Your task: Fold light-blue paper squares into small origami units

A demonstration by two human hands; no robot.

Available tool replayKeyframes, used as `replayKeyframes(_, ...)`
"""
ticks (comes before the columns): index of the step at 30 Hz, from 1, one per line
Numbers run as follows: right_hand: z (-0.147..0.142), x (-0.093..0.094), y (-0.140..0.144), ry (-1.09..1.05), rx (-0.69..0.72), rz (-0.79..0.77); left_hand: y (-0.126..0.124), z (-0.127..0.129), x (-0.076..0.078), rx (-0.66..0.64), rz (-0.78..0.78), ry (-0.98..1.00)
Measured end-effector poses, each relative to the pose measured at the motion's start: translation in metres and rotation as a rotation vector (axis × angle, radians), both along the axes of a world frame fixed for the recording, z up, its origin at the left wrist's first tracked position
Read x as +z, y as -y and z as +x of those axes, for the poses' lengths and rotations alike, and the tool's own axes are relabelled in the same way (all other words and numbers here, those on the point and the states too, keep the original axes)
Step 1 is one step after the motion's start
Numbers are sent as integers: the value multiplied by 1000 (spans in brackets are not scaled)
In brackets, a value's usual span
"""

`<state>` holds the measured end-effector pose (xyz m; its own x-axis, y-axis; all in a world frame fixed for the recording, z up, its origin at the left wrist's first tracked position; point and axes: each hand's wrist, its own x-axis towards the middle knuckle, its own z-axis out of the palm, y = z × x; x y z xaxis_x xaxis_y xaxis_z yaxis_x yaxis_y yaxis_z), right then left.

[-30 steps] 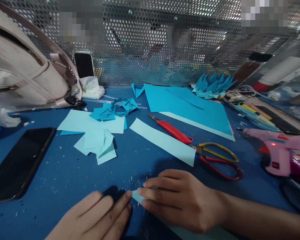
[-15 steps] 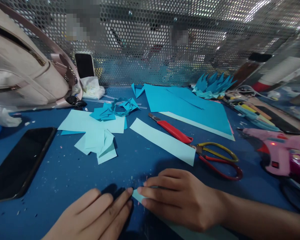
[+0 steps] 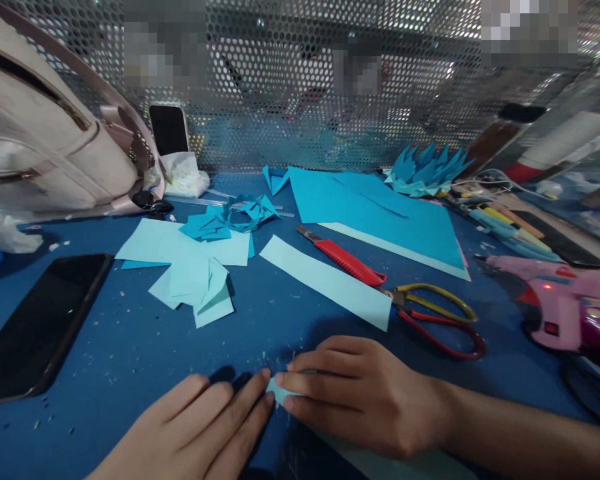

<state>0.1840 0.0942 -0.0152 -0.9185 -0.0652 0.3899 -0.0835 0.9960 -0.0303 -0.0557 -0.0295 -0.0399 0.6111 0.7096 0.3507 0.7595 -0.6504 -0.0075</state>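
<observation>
My right hand (image 3: 360,397) lies flat on a pale blue paper strip (image 3: 279,392) at the near edge of the blue table (image 3: 130,347), fingers pressing its left end down. Only the strip's tip and a sliver by my wrist show. My left hand (image 3: 200,433) rests beside it, fingertips touching the strip's tip. A second pale blue strip (image 3: 325,281) lies just beyond my right hand.
Red box cutter (image 3: 347,263) and red-and-yellow scissors (image 3: 437,320) lie right of centre. Pink glue gun (image 3: 555,303) at right. Blue sheets (image 3: 380,213), folded blue pieces (image 3: 425,170), paper squares (image 3: 190,267), a black phone (image 3: 40,327), a beige bag (image 3: 40,147), mesh wall behind.
My left hand has slid slightly right, its fingertips closing onto the strip's tip. My right hand stays pressed in place.
</observation>
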Motion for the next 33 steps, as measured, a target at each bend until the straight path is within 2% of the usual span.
replayKeyframes(10, -1, -1, 1, -17, 5, -11, -3, 0, 1, -38, 7, -32)
replayKeyframes(17, 0, -1, 1, 0, -7, 3, -4, 3, 1, -19, 9, 28)
replayKeyframes(27, -1, 0, 1, 4, -4, -11, -3, 2, -1, -43, -2, -21)
replayKeyframes(30, -1, -1, 0, -16, 13, -27, -4, 1, 1, -21, 1, -5)
replayKeyframes(33, 1, -4, -1, -21, -7, -58, -6, 0, 6, -53, -43, -53)
